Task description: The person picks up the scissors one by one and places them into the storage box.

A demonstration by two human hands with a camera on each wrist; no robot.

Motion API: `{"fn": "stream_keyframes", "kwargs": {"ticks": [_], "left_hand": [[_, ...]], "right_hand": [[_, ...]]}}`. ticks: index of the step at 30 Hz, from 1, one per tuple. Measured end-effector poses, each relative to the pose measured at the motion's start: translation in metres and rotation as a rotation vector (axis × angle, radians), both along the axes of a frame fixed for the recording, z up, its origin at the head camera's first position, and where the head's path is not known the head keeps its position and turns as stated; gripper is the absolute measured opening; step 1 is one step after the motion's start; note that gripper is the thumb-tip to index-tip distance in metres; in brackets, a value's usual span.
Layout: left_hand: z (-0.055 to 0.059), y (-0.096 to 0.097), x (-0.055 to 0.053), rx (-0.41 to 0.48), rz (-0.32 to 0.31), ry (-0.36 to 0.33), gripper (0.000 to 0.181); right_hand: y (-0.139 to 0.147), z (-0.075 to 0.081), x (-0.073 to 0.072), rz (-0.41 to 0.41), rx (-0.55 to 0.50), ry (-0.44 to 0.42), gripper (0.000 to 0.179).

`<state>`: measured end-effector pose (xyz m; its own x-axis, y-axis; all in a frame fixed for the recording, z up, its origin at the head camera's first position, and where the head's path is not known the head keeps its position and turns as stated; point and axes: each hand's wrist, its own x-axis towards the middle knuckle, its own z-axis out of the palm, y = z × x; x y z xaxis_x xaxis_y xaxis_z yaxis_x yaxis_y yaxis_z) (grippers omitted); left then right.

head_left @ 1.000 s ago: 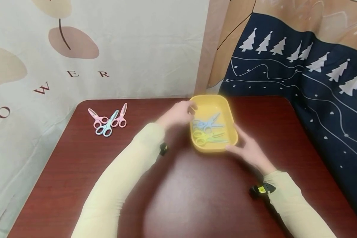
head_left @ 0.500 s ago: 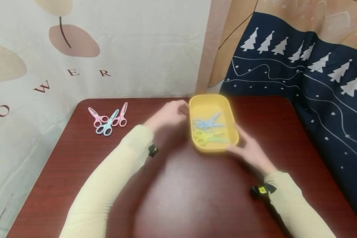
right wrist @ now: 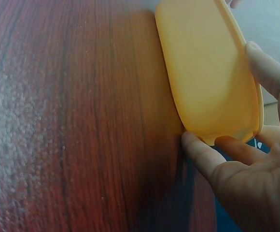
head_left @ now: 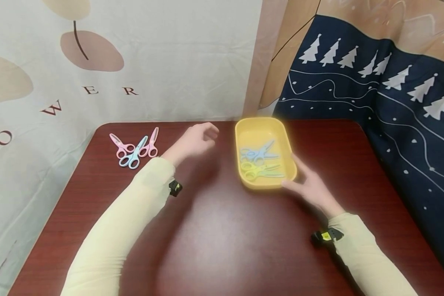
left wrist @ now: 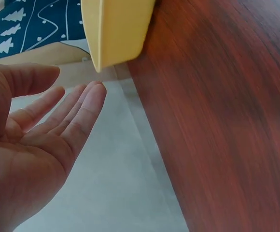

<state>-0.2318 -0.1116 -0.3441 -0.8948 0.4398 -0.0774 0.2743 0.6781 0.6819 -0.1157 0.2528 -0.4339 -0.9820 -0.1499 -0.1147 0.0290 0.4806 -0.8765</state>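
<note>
A yellow plastic tray [head_left: 260, 131] stands near the table's back edge. Inside it lie blue scissors [head_left: 258, 156] and yellow-green scissors [head_left: 268, 174]. My right hand [head_left: 311, 185] grips the tray's near right corner; in the right wrist view its thumb [right wrist: 270, 70] is at the rim and fingers curl against the wall and underside. My left hand [head_left: 194, 139] hovers left of the tray, apart from it, fingers relaxed and nothing held. Farther left, pink scissors [head_left: 123, 149], blue scissors [head_left: 134, 155] and another pink pair [head_left: 150, 147] lie close together.
The dark red wooden table [head_left: 214, 230] ends just behind the tray. A pale cloth [head_left: 188, 61] with printed letters hangs behind it. Navy fabric with white trees [head_left: 355, 90] hangs along the right side.
My left hand has moved away from the tray's left rim, leftwards toward the loose scissors. The right hand and the tray stay in place.
</note>
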Motion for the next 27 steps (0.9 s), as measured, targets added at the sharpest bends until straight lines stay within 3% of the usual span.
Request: {"fn": "stream_keyframes", "kwargs": {"ticks": [27], "left_hand": [[-0.015, -0.077, 0.004, -0.032, 0.164, 0.021, 0.04]], "right_hand": [[-0.001, 0.001, 0.0, -0.017, -0.006, -0.029, 0.097]]}}
